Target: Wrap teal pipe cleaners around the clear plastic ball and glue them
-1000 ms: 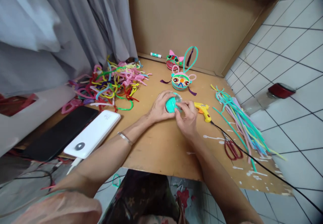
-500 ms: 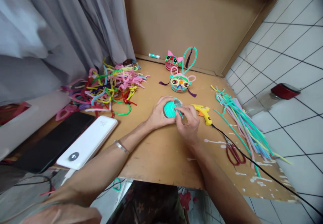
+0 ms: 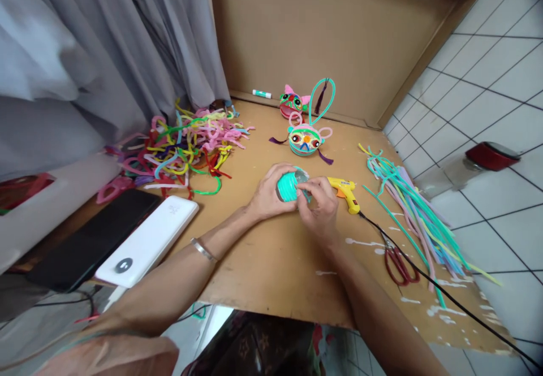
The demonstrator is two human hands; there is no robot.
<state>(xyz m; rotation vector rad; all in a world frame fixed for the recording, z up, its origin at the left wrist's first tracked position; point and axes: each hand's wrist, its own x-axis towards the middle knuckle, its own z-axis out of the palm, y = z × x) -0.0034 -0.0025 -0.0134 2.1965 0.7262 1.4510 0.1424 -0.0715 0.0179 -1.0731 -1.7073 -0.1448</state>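
My left hand (image 3: 267, 194) is wrapped round a small rounded piece (image 3: 287, 186) coiled in teal pipe cleaner, with a greyish part showing at its upper right. At that right side my right hand (image 3: 320, 205) is closed in a pinch; what lies between its fingertips is too small to make out, perhaps the strand's end. Just right of this hand rests a yellow glue gun (image 3: 348, 194) with a black cord. Beyond the hands stands a decorated animal head (image 3: 304, 140) with pink ears, purple tassels and a teal loop.
A second animal head (image 3: 292, 103) and a glue stick or marker (image 3: 262, 94) sit by the cardboard backboard (image 3: 305, 31). Bent pipe cleaners (image 3: 190, 144) heap at left, near a white power bank (image 3: 148, 241) and black slab (image 3: 93, 237). Straight pipe cleaners (image 3: 419, 212) and red-handled scissors (image 3: 399, 263) lie right.
The camera view has shifted slightly. Both hands keep nearly the same hold at the teal-wrapped piece, with my right fingers still pinched at its right side.
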